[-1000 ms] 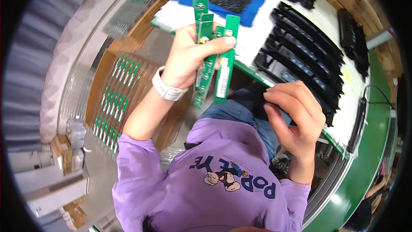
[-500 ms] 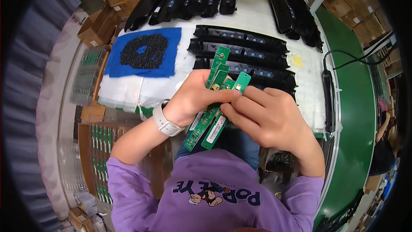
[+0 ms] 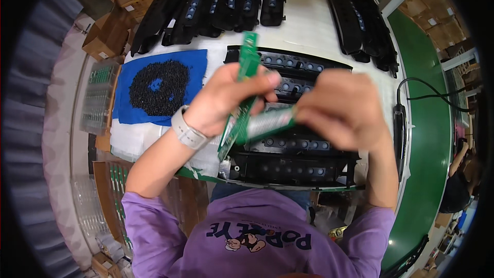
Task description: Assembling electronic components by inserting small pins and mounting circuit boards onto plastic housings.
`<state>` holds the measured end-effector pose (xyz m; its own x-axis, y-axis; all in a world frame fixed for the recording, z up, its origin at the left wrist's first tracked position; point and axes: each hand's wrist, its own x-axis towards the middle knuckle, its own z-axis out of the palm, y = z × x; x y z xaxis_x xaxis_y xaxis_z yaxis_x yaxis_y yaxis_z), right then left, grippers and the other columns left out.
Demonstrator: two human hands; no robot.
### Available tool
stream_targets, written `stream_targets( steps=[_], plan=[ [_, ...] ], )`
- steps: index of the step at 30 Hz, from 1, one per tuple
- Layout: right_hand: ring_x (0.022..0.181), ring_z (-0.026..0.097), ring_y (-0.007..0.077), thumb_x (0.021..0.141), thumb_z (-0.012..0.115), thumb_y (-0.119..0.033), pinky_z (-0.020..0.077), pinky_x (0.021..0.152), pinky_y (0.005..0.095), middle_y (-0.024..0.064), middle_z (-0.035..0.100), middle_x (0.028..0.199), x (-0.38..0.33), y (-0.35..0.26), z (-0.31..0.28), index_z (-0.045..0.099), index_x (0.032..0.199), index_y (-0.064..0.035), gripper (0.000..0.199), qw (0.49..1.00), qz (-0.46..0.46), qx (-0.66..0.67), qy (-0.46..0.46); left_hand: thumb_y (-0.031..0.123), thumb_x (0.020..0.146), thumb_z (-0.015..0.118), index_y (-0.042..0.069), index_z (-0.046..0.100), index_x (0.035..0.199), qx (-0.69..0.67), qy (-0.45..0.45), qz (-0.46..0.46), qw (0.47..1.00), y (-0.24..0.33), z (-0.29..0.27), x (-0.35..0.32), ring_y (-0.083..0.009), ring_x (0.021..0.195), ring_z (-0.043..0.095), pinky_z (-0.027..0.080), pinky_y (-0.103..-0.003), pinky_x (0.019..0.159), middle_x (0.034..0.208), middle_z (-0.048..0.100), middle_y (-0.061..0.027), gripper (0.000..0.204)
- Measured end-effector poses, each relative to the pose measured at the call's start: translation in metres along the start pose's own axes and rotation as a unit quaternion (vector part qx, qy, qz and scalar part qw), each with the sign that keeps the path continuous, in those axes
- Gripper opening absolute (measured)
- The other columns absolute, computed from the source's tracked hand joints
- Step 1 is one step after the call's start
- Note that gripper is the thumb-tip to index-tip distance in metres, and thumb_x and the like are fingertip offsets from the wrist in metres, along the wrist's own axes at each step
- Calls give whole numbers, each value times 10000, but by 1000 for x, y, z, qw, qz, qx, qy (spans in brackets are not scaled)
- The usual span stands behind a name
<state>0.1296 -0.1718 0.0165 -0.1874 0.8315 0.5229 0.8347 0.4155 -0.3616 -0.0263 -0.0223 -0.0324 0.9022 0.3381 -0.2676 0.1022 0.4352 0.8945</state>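
My left hand, with a pale watch on its wrist, is closed around several narrow green circuit boards that stick out above and below the fingers. A single circuit board with a white label lies aslant beside that bunch; its right end is pinched by my right hand. Motion blurs this board and my right hand. Beneath both hands, long black plastic housings with rows of round, pale lens-like spots lie side by side on the white-covered table, partly hidden by my hands.
At the left a blue cloth bears a ring of small black pieces. More black housings lie along the far side and at the far right. A carton of boards stands lower left. A black cable hangs at the right.
My right hand has drawn one board away from the bunch and swung it from steep to nearly level. The view has shifted, so the nearest housings now show.
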Motion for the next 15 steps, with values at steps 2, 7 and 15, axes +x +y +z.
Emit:
stream_targets(
  steps=[2,7,15],
  plan=[
    [553,530,133,699,682,-70,386,470,277,51,583,650,5,25,-10,660,724,-18,62,991,120,2,52,240,872,612,56,597,836,-88,7,7,996,9,-17,5,-67,511,519,384,-192,431,688,595,-15,189],
    [581,601,206,721,684,-118,466,560,302,113,637,664,5,99,6,696,764,-14,113,961,274,-37,3,181,850,598,72,578,867,-179,51,30,982,1,-43,5,-58,614,506,404,-209,502,741,575,4,113],
    [554,558,164,707,690,-60,446,541,271,91,606,662,5,103,32,676,762,-1,82,952,285,-59,-96,121,814,603,-2,591,870,-217,44,98,970,-1,-39,-16,-73,581,463,375,-214,488,715,520,-30,136]
  ],
)
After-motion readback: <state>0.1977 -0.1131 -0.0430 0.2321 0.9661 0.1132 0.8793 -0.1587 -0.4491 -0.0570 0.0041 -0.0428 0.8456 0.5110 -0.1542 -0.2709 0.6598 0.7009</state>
